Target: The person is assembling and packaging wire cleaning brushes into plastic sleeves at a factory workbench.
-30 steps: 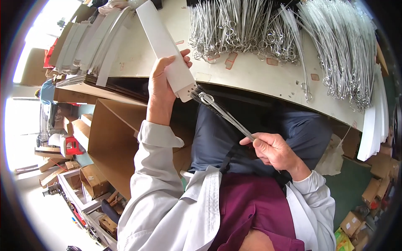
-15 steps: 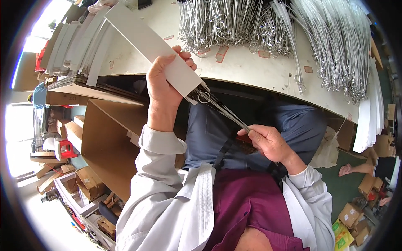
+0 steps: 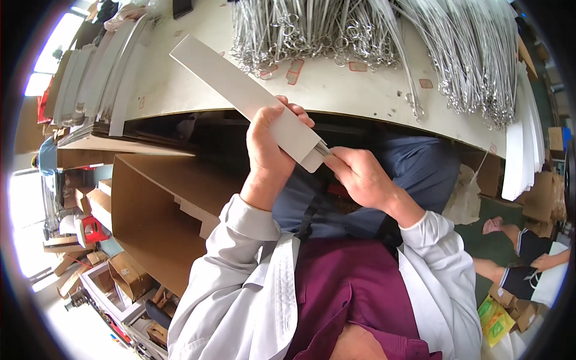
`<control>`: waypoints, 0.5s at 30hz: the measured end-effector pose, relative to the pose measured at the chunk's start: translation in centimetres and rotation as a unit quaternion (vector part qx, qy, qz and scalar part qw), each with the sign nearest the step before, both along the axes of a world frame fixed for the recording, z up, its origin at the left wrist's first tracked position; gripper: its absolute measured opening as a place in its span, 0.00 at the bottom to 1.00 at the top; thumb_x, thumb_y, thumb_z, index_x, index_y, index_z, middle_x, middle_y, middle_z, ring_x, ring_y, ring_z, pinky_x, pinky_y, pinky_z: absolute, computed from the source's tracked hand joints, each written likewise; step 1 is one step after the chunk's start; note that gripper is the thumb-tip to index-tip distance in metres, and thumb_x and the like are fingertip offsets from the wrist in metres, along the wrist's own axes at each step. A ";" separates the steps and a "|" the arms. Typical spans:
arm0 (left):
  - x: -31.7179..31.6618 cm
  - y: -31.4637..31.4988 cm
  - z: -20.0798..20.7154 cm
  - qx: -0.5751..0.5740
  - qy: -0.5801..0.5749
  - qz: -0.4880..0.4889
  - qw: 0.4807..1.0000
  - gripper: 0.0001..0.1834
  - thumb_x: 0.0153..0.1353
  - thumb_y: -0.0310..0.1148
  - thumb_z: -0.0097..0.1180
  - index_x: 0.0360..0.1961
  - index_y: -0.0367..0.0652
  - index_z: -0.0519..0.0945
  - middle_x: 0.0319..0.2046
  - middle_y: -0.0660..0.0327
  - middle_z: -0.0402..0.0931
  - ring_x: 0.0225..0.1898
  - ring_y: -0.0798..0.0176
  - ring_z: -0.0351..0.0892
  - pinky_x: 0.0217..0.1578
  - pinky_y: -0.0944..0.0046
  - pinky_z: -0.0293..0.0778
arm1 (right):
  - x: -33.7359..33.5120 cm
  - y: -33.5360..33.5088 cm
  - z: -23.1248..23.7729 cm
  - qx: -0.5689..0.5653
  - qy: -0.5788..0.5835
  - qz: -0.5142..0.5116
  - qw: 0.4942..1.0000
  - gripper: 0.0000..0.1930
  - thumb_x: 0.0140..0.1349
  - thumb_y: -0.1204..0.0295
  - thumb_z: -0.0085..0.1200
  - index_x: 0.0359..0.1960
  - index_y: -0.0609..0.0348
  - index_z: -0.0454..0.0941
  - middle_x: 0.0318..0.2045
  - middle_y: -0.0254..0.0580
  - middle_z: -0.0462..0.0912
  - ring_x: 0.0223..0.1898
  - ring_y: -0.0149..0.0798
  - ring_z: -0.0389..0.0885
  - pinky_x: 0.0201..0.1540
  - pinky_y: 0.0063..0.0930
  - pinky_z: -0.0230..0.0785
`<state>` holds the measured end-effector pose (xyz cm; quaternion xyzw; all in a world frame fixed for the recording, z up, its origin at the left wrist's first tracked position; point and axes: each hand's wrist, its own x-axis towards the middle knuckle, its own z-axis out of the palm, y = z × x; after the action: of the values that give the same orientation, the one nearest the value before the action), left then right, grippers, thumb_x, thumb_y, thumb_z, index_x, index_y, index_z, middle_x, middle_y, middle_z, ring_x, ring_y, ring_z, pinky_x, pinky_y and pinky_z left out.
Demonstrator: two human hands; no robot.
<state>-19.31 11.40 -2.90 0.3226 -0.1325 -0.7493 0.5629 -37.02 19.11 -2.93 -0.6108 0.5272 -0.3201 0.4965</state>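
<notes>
A long, narrow white box [image 3: 231, 87] slants over the table edge and my lap, with its lower end open toward my right. My left hand [image 3: 270, 144] is wrapped round it near that end, thumb on top. Out of the opening stick the metal wire ends of several brushes [image 3: 323, 148]; the rest of them is hidden inside the box. Close by the open end flap, my right hand [image 3: 367, 177] pinches these wires between thumb and fingers.
On the white table [image 3: 204, 90] lie bundles of ringed wire brushes [image 3: 288, 36] and more in clear sleeves [image 3: 480, 78]. Flat white cartons [image 3: 90, 78] are stacked left, others [image 3: 528, 138] right. A large open cardboard box [image 3: 156, 216] stands left of my legs. Another person [image 3: 522, 270] is at right.
My right hand has moved up to the box, and the brushes have slid in, hiding their black bristles. The left hand and box have shifted right and slightly down.
</notes>
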 end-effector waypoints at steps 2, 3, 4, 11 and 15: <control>-0.3 0.1 -0.6 -0.013 0.028 -0.011 0.999 0.15 0.58 0.32 0.56 0.44 0.36 0.73 0.34 0.52 0.74 0.36 0.53 0.75 0.46 0.52 0.75 | -0.2 -1.2 -0.3 -0.011 0.040 0.020 0.999 0.13 0.74 0.68 0.53 0.37 0.69 0.80 0.22 0.62 0.73 0.24 0.63 0.69 0.28 0.40 0.67; 0.1 -0.1 -0.6 -0.015 0.019 0.012 1.000 0.15 0.59 0.33 0.57 0.44 0.36 0.73 0.35 0.52 0.74 0.36 0.54 0.75 0.46 0.51 0.75 | -0.4 -1.4 -0.6 -0.021 0.033 0.026 0.999 0.13 0.74 0.66 0.55 0.47 0.66 0.82 0.19 0.36 0.75 0.22 0.28 0.65 0.26 0.32 0.64; 0.6 -0.4 -0.5 -0.017 0.009 0.036 0.999 0.15 0.60 0.33 0.57 0.44 0.36 0.74 0.35 0.52 0.74 0.36 0.54 0.75 0.46 0.51 0.75 | -0.9 -1.2 -0.3 -0.019 0.033 0.025 0.999 0.13 0.74 0.66 0.55 0.47 0.66 0.82 0.19 0.36 0.75 0.22 0.28 0.65 0.26 0.32 0.64; 1.7 -1.5 0.2 -0.038 0.021 0.078 0.996 0.12 0.65 0.35 0.56 0.41 0.37 0.73 0.35 0.52 0.74 0.37 0.54 0.74 0.48 0.52 0.74 | -4.4 1.3 0.4 0.131 -0.084 -0.063 0.986 0.22 0.73 0.54 0.58 0.42 0.67 0.82 0.24 0.30 0.78 0.25 0.22 0.72 0.28 0.22 0.66; -2.5 0.7 -1.0 -0.041 0.011 0.023 0.999 0.15 0.69 0.42 0.56 0.43 0.39 0.73 0.36 0.51 0.76 0.39 0.52 0.78 0.51 0.48 0.76 | -0.8 1.0 -2.1 -0.066 -0.073 -0.188 0.977 0.21 0.75 0.56 0.55 0.42 0.67 0.82 0.24 0.41 0.81 0.26 0.29 0.76 0.30 0.28 0.70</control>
<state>-21.81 12.11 -3.93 0.2937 -0.1495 -0.7333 0.5947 -37.83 20.11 -5.01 -0.5072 0.5724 -0.4855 0.4235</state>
